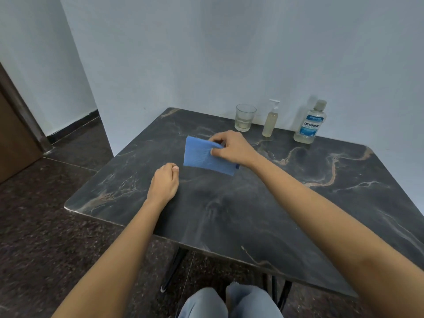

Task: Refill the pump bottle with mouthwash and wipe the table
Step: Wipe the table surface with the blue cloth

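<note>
Ok, left to right. Left hand [164,181] sits left of centre frame, fingers curled loosely into a near-fist, holding nothing, just over the dark marble table [298,214]. Blue cloth [203,157] at centre, one edge lifted off the tabletop, pinched between thumb and fingertips of the right hand [231,149], which covers its right side. Along the far table edge by the wall, upper right of frame: empty-looking glass [245,117], then pump bottle [271,120] with pale yellowish liquid, pump head on, then mouthwash bottle [311,123], capped, upright. All three stand apart from each other.
</note>
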`<action>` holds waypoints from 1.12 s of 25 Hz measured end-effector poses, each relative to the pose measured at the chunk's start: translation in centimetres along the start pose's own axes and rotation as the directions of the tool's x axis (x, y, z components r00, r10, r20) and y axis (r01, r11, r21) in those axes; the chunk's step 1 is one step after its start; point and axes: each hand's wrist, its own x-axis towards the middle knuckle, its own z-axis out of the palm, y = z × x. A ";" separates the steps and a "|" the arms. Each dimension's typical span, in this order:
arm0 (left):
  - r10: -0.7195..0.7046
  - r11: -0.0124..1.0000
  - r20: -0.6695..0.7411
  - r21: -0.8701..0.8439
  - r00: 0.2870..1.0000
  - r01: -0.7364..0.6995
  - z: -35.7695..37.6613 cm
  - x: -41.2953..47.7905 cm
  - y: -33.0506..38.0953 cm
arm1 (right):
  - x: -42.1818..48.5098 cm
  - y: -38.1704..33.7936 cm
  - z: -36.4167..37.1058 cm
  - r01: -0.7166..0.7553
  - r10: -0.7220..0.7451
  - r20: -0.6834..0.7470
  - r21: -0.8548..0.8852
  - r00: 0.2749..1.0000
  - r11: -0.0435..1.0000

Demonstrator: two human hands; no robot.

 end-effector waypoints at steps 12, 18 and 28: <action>0.067 0.978 0.011 0.199 0.998 -0.067 4.7 16.4 -1.8 | 23.4 9.9 3.0 -0.141 0.067 -0.351 -0.188 0.934 0.972; 0.136 0.936 -0.072 0.337 0.988 -0.104 7.2 18.0 -3.4 | 30.4 12.5 5.6 -0.119 -0.010 -0.409 -0.289 0.912 0.950; 0.128 0.937 -0.062 0.335 0.990 -0.100 6.8 17.5 -2.7 | 29.2 13.5 10.2 -0.105 0.067 -0.138 -0.290 0.988 0.951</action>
